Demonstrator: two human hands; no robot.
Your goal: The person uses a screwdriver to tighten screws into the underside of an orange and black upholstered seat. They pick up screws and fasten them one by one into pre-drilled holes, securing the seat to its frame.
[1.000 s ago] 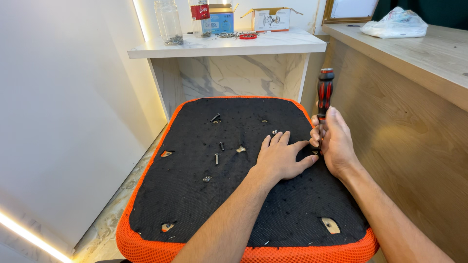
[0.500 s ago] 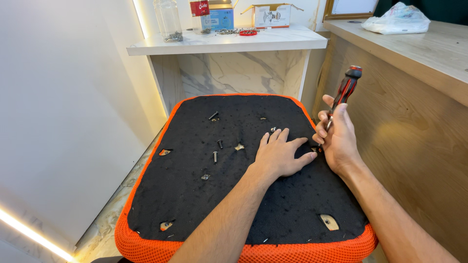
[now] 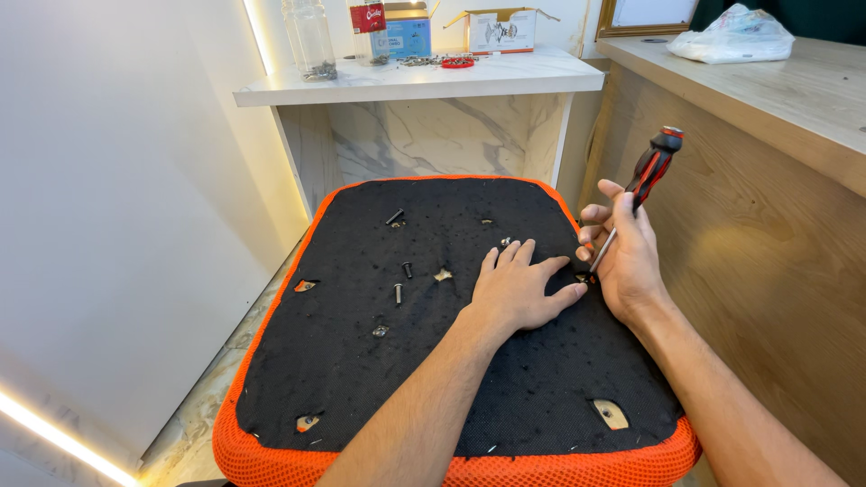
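Fingers of the right hand (image 3: 627,261) are curled closed around the red-and-black-handled screwdriver (image 3: 642,189), which leans to the right, its metal tip down at a small screw point on the right side of the black fabric underside of an orange mesh seat cushion (image 3: 361,379). Left hand (image 3: 519,290) lies flat, fingers spread open, pressing the black fabric just left of the screwdriver tip; it grips nothing.

Loose dark bolts (image 3: 402,280) lie on the fabric left of the left hand, with one more bolt (image 3: 395,216) farther off. Small torn openings show pale wood at the near-right corner (image 3: 610,414) and the left edge (image 3: 305,286).

Far off, a white marble-topped shelf (image 3: 505,77) carries containers: a clear plastic bottle (image 3: 312,38) on the left, contents not discernible; an open brown cardboard box (image 3: 500,30), contents not visible; a small red dish (image 3: 457,62) among scattered metal hardware. A white plastic bag (image 3: 735,34) rests on the wooden counter (image 3: 794,99) at the far right.
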